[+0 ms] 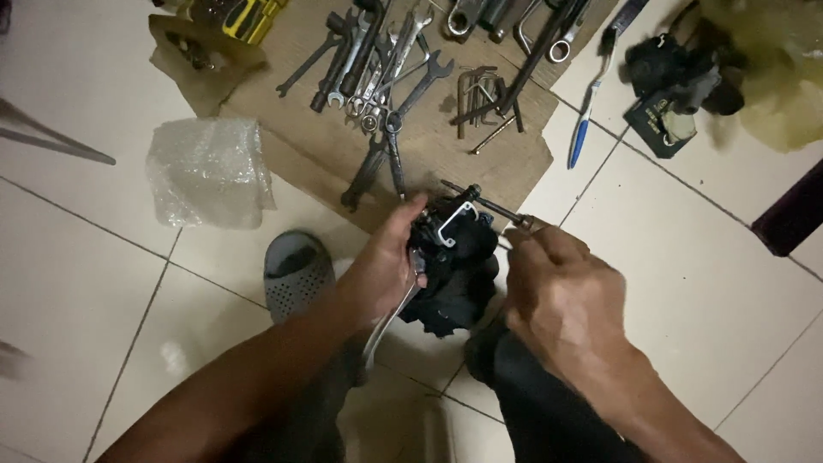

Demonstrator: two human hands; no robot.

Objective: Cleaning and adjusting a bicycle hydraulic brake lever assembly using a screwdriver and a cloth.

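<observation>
Just below the cardboard sheet, your left hand grips the black part and a wrench; your right hand pinches its long bolt.

- You hold a black, greasy, lumpy metal engine part above the tiled floor, between your knees.
- A long dark steel bolt lies slanted across its top.
- A silver steel spanner hangs beside it.
</observation>
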